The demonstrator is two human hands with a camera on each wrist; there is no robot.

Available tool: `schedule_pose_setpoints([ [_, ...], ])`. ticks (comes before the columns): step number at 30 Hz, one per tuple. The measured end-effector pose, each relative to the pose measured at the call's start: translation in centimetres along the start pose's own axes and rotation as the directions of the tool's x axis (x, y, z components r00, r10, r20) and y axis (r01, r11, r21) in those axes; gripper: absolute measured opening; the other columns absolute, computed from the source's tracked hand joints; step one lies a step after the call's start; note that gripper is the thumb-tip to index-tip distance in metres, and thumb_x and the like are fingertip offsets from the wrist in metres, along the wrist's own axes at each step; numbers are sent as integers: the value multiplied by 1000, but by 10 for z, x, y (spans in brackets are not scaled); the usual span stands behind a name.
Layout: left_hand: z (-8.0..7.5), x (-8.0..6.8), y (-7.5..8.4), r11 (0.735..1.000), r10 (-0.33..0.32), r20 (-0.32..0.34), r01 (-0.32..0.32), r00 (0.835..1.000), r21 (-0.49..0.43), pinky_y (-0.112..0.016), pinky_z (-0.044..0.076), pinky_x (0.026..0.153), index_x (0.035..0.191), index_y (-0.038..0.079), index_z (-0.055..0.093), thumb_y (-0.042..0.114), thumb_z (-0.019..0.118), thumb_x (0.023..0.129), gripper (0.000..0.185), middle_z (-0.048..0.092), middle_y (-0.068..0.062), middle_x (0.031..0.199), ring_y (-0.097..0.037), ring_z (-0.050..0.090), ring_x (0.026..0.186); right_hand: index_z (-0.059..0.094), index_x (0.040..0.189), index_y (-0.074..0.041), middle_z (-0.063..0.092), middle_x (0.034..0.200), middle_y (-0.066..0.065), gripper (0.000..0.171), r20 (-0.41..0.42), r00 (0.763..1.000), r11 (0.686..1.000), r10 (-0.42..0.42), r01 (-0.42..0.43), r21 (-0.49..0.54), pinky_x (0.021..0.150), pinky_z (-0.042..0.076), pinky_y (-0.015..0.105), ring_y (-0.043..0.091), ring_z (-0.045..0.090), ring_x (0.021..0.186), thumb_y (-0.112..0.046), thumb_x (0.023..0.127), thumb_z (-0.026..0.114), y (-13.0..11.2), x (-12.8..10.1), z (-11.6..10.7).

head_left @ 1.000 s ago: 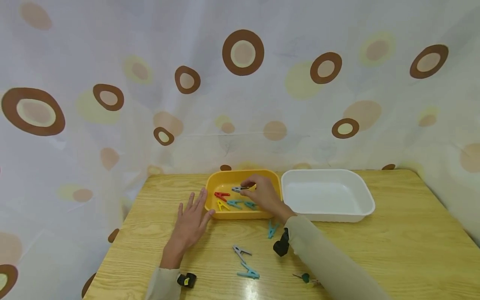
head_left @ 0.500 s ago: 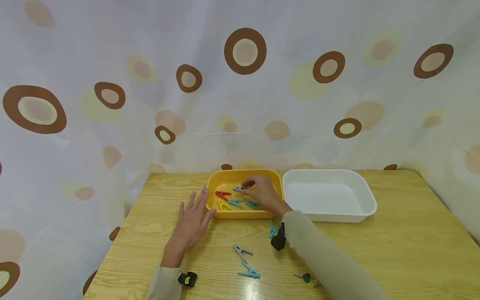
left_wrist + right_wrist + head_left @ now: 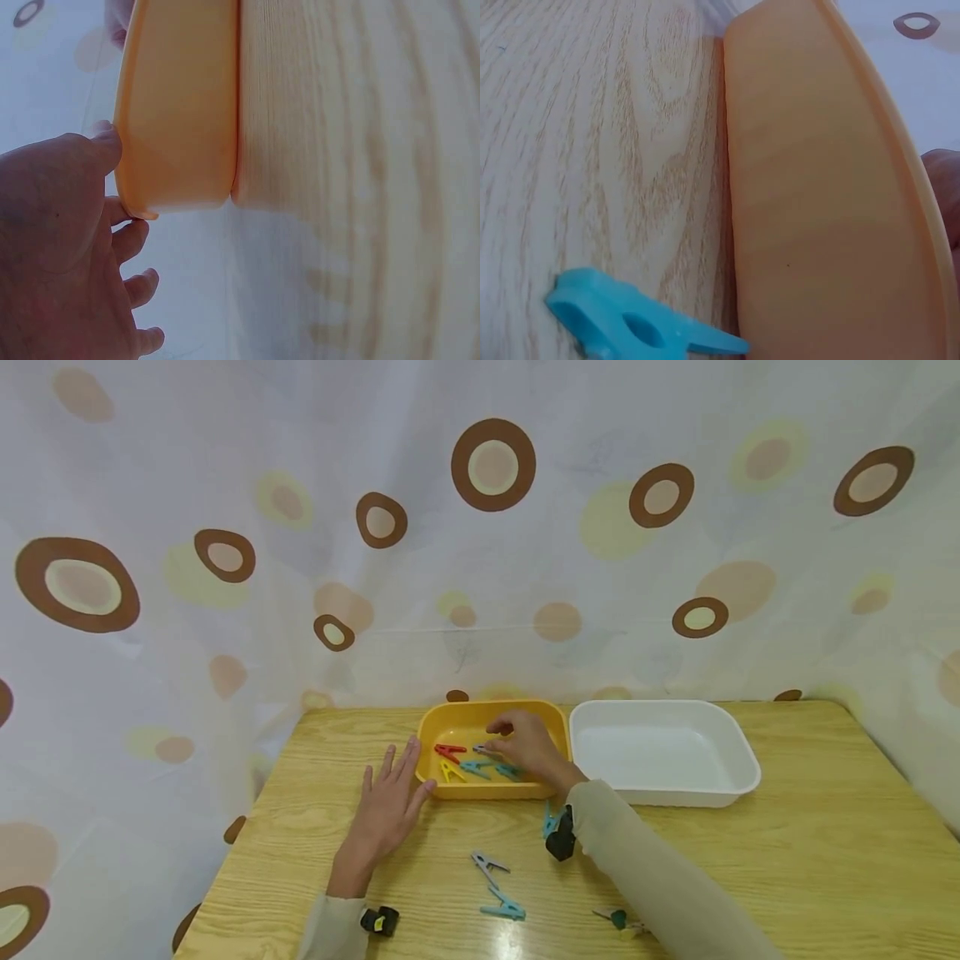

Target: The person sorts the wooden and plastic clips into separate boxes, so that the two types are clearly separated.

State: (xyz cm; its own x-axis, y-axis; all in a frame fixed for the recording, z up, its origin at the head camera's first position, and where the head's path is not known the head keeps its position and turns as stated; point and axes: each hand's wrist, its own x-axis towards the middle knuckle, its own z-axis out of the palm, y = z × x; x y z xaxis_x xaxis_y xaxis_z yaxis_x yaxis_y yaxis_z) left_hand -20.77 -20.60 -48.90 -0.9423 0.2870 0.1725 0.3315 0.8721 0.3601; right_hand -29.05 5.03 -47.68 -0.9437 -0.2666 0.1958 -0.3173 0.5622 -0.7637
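A yellow tray (image 3: 551,717) sits on the wooden table, with red (image 3: 448,749), yellow (image 3: 448,770) and teal (image 3: 474,767) clothespins inside. My right hand (image 3: 497,739) reaches into the tray. Its curled fingers pinch a grey clothespin (image 3: 482,748) low over the tray floor. My left hand (image 3: 390,781) lies flat on the table, thumb against the tray's front left corner. The left wrist view shows the tray wall (image 3: 180,112) beside my fingers (image 3: 131,240). In the right wrist view, the tray wall (image 3: 817,195) has a teal clothespin (image 3: 630,326) lying next to it.
A white tray (image 3: 738,760) stands right of the yellow one. Loose clothespins lie on the table: teal (image 3: 549,820) by my right wrist, grey (image 3: 487,863), teal (image 3: 502,908) and a green one (image 3: 618,920) near the front edge. A spotted curtain hangs behind.
My right hand has lowered the grey clothespin slightly toward the tray floor. The left hand has stayed in place.
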Motion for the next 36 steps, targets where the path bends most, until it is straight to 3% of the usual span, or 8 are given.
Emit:
schedule_pose_setpoints([
  [6, 0, 1, -1, 1000, -4, 8, 4, 1000, 25, -71, 10, 118, 165, 10, 17, 49, 38, 110, 71, 18, -3, 170, -38, 15, 155, 76, 107, 0, 73, 107, 12, 18, 6, 1000, 1000, -24, 24, 13, 93, 53, 45, 29, 64, 101, -8, 91, 78, -5, -3, -6],
  [14, -2, 0, -3, 999, -10, 17, 9, 1000, 33, -71, 11, 118, 166, 10, 16, 49, 38, 110, 71, 17, -3, 170, -38, 15, 155, 75, 111, 3, 73, 110, 16, 20, 1, 993, 992, -116, 116, 42, 91, 55, 50, 32, 65, 100, -8, 94, 76, -18, -17, -18],
  [20, -3, -1, -4, 1000, -10, 9, 10, 1000, 17, -71, 10, 117, 165, 10, 18, 48, 39, 110, 71, 19, -4, 170, -38, 16, 155, 73, 114, -1, 72, 110, 16, 22, 7, 985, 983, -170, 169, 73, 86, 57, 49, 31, 66, 99, -13, 95, 75, -25, -30, -27],
  [26, -3, -1, -3, 1000, -10, 18, 10, 1000, 9, -72, 10, 117, 165, 10, 17, 48, 40, 110, 71, 18, -4, 170, -38, 14, 155, 72, 119, -8, 72, 115, 8, 26, 15, 988, 984, -152, 150, 97, 81, 56, 39, 28, 66, 102, -19, 96, 75, -32, -49, -36],
  [36, -1, 0, -1, 1000, -7, 24, 7, 1000, 3, -71, 9, 118, 166, 11, 16, 49, 39, 110, 71, 18, -4, 170, -38, 14, 156, 73, 119, -12, 73, 111, 4, 27, -50, 989, 987, -140, 143, 66, 78, 56, 38, 23, 67, 100, -20, 95, 77, -33, -87, -44],
])
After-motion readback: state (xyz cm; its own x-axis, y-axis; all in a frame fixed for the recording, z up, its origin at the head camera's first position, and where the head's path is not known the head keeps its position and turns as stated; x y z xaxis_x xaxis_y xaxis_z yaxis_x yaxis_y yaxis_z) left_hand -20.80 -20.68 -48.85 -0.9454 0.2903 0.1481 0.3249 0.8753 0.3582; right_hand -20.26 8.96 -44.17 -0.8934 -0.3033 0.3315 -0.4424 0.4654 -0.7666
